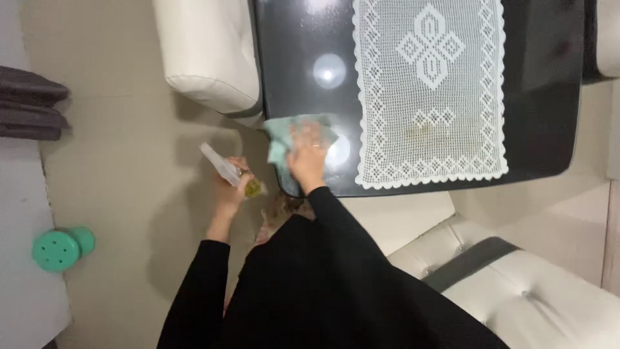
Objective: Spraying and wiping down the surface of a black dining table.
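The right hand (307, 155) lies flat on a light green cloth (284, 132), with the fingers spread and pressed down on it. The cloth sits at the near left corner of a black glass table (303, 39), and a part of it hangs a little over the edge. The hand is blurred, so the single fingers are hard to see.

The left hand (231, 184) is away from the table, over the beige floor (123, 129). It is closed around a spray bottle (226, 169), which has a white top pointing up and to the left and a yellowish liquid at the lower end. The fingers wrap the middle of the bottle. Both arms wear black sleeves (200, 284).

On the table, just to the right of the cloth, lies a white lace mat (429, 90) with a diamond pattern in the middle. The glass shows round bright reflections of lamps between the cloth and the mat. A cream chair (206, 52) stands at the left side of the table, touching its edge, and another cream seat (516, 291) with a grey stripe is at the lower right. Far to the left on the floor there is a small green round stool (61, 247)
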